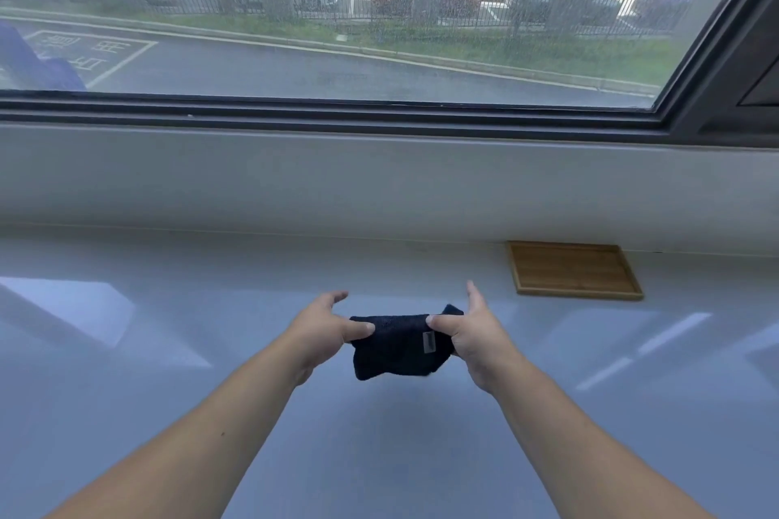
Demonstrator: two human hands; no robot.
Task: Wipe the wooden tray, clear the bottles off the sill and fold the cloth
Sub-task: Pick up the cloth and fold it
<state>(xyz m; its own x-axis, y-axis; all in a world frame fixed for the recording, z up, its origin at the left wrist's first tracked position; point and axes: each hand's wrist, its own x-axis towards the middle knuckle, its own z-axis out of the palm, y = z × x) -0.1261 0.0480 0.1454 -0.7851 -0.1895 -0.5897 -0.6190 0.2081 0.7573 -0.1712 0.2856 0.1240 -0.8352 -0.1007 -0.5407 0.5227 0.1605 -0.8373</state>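
Observation:
A dark navy cloth (394, 348) with a small grey label hangs folded between my two hands, just above the pale sill surface. My left hand (326, 327) pinches its left edge between thumb and fingers. My right hand (468, 335) pinches its right edge the same way. The wooden tray (573, 270) lies flat and bare against the back wall, to the right of my hands. No bottles are in view.
The wide glossy white sill (210, 350) stretches left and right below a low white wall (337, 181). Above it runs the dark window frame (337, 114), with a street and parked cars outside.

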